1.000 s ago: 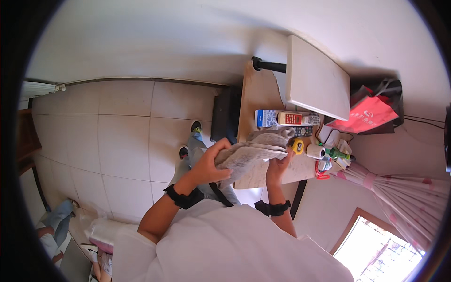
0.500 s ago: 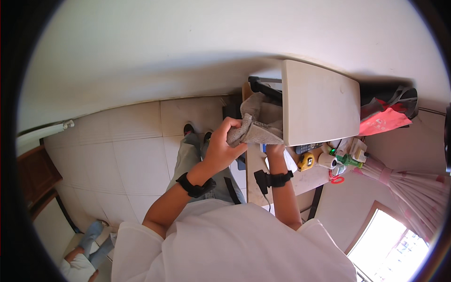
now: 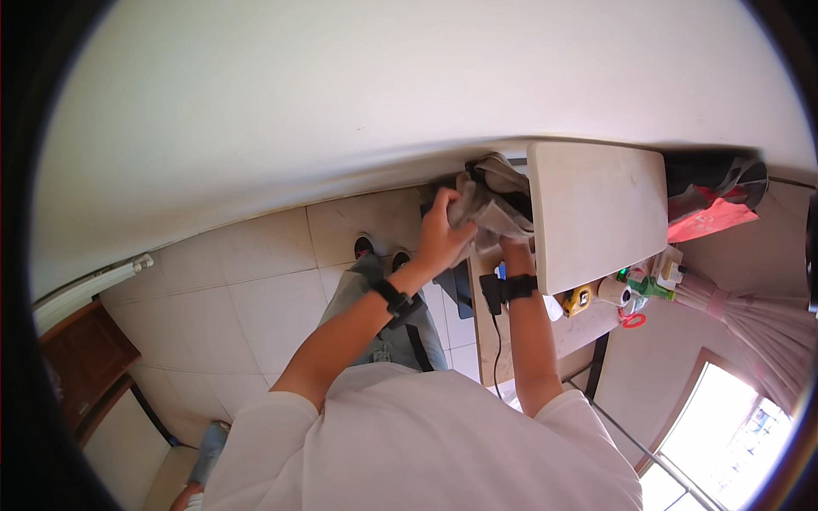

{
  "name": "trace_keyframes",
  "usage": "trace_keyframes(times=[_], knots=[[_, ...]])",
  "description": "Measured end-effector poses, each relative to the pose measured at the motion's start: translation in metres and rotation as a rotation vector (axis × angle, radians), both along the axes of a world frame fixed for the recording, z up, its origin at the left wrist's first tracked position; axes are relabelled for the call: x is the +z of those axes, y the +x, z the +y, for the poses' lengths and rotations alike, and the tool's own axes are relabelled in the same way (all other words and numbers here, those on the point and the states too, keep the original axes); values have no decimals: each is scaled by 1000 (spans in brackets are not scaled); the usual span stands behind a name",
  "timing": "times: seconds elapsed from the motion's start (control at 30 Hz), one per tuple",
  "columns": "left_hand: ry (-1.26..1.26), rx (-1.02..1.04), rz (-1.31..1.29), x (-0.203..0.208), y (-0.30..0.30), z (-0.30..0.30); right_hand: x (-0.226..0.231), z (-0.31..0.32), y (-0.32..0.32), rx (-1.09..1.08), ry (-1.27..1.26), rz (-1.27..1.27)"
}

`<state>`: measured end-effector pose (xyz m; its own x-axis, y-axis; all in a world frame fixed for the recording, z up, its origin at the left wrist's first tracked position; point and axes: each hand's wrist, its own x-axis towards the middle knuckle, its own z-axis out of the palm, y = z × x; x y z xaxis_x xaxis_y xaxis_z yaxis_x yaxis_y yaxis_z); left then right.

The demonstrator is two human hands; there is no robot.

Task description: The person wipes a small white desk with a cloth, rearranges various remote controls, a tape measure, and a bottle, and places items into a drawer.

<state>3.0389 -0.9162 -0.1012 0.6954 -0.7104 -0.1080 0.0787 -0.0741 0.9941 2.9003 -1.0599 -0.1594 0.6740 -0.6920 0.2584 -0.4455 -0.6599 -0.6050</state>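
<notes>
A crumpled grey cloth (image 3: 487, 213) hangs at the left edge of a cream flat panel (image 3: 601, 213), and part of it lies over a dark bracket behind the panel. My left hand (image 3: 446, 232) is closed around the cloth's left side, thumb and fingers pinching its folds. Just below the cloth, next to the panel's lower left corner, is my right hand (image 3: 515, 250). Its fingers are hidden by the cloth and the panel, so its grip does not show. Both wrists wear black straps.
On the desk (image 3: 558, 334) under the panel are a yellow tape measure (image 3: 578, 300), a white roll (image 3: 613, 292), a green bottle (image 3: 654, 285) and red-handled scissors (image 3: 633, 321). A red bag (image 3: 711, 222) stands beyond the panel. Another person's leg (image 3: 210, 451) shows lower left.
Both hands have moved up along the panel's left edge with the cloth. More of the cloth now lies up over the bracket. The whole view has shifted slightly.
</notes>
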Motion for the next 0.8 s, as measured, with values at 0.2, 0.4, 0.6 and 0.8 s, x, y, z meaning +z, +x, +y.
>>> trace_keyframes(times=[0.2,0.4,0.6,0.8], knots=[[139,66,-125,-19,23,-50,-8,-12,16,-17,-75,15],[36,33,-669,-53,19,-53,11,-17,14,-10,-193,70],[262,-184,-252,-2,10,-45,46,2,-15,8,-374,158],[-109,-192,-336,33,-38,-35,34,12,-43,-112,153,-230]])
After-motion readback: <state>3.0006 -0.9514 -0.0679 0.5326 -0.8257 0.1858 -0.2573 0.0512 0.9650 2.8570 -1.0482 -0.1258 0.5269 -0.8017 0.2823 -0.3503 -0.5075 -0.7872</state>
